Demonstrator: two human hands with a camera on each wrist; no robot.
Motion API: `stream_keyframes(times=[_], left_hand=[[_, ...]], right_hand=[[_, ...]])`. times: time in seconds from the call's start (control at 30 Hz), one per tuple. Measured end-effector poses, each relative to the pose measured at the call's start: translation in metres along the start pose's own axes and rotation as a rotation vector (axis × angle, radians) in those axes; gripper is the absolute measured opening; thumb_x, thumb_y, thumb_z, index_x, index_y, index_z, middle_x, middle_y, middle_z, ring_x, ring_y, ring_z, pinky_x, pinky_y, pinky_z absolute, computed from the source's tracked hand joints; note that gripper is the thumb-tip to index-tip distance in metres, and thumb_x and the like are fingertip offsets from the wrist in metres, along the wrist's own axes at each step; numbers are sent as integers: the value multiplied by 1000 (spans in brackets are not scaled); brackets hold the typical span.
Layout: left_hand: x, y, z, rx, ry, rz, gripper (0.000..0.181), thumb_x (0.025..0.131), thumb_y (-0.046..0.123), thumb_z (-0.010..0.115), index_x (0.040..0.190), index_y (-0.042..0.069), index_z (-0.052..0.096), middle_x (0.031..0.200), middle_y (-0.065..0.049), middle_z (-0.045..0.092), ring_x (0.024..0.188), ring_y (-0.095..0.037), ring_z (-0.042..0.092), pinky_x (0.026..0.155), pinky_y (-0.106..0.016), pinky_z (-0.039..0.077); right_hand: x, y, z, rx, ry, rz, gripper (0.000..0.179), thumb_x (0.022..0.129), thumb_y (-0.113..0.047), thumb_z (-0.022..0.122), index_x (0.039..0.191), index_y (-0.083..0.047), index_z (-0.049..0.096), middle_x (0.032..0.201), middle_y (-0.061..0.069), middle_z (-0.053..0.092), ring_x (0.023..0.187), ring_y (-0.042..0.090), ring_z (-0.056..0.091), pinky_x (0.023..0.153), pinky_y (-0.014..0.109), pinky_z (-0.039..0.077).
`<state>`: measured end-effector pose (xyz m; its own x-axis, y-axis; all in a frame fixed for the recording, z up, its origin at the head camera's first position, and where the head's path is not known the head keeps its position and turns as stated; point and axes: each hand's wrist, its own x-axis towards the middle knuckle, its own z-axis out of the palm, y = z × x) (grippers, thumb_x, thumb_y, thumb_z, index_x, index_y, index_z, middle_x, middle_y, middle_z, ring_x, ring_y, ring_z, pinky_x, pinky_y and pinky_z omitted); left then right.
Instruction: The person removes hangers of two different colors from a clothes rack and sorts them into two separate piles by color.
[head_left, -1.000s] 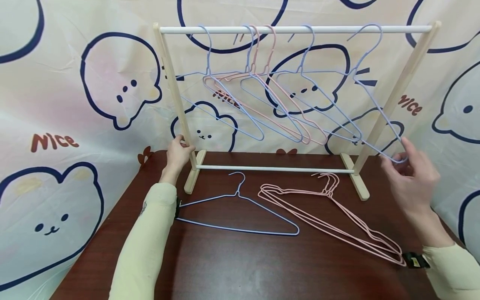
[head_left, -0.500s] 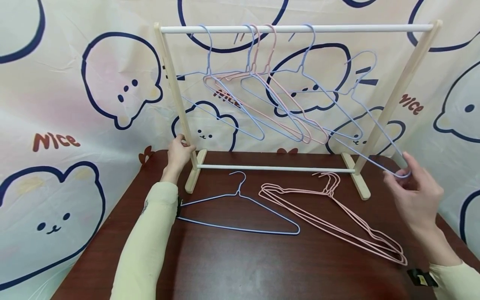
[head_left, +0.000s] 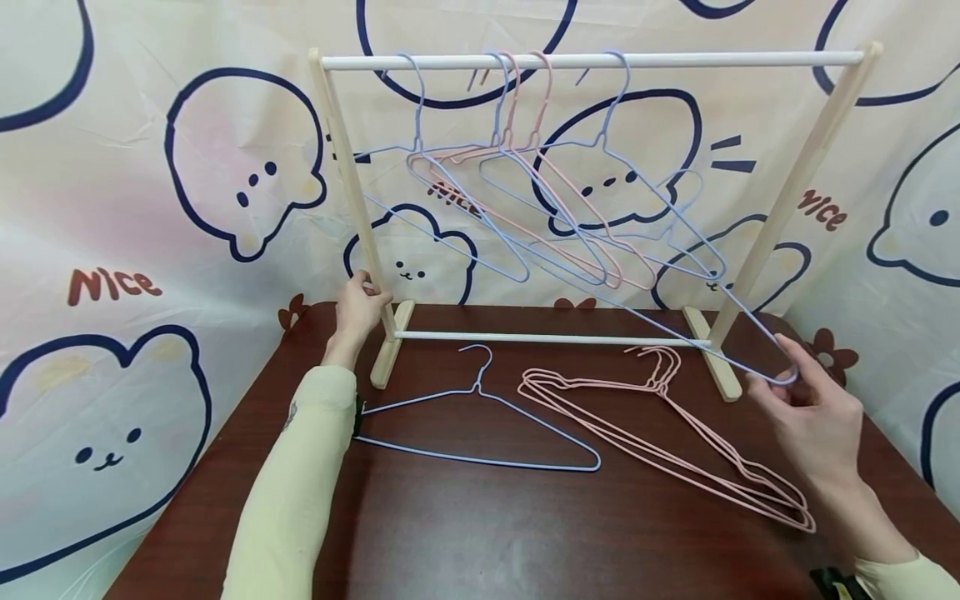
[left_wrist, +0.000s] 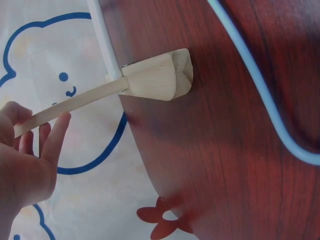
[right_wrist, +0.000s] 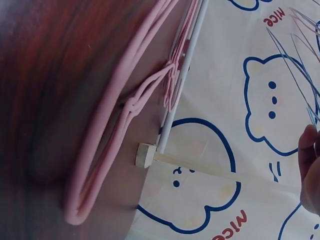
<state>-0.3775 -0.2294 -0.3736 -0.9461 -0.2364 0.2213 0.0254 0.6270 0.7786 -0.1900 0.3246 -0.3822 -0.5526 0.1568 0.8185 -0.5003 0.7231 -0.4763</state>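
Note:
My right hand (head_left: 813,417) pinches the lower right corner of a blue clothes hanger (head_left: 660,323). This hanger tilts off the rail, its hook below the top bar and partly overlapped by hanging ones. With my left hand (head_left: 358,312) I grip the left wooden post (head_left: 347,158) of the clothes rack, low down; the left wrist view shows thumb and fingers about the post (left_wrist: 75,104). On the rack's white top rail (head_left: 720,60) hang several blue and pink hangers (head_left: 558,179). In the right wrist view only part of my right hand (right_wrist: 311,170) shows, at the edge.
A blue hanger (head_left: 480,458) lies flat on the dark wood table (head_left: 480,542), front left. Several pink hangers (head_left: 675,454) lie stacked to its right. Wooden feet (head_left: 712,367) and a low white bar (head_left: 555,337) form the rack's base. Behind hangs a printed cloth (head_left: 247,200).
The blue hanger in my right hand has come off the top rail; its hook has dropped and shifted left. The right hand has moved down. My left hand stays on the post.

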Motion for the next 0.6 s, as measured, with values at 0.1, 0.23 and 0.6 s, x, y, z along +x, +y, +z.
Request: stream_keyframes(times=[0.1,0.23,0.6], left_hand=[[0,1,0,3,2,-2,35,92,18,59,124,3,54,113,-22,66,100,-38,67,83,-47,55],[-1,1,0,-4,5,-6,34,93,17,60,124,3,54,112,-22,66,99,-38,67,81,-46,55],[-2,0,2,-1,12,4,33,93,16,57,122,1,54,113,-23,66,100,-38,67,81,-46,55]], right_hand=[[-5,-2,-1,14,-20,42,59,72,11,75,128,-6,67,70,-22,50,55,-11,42,51,5,32],[-12,-8,-1,34,-65,103,61,71,13,76,128,-6,67,68,-19,51,53,-9,42,48,8,32],[-27,-29,3,25,-196,234,60,75,5,80,131,-12,65,66,-15,53,52,-6,46,44,16,35]])
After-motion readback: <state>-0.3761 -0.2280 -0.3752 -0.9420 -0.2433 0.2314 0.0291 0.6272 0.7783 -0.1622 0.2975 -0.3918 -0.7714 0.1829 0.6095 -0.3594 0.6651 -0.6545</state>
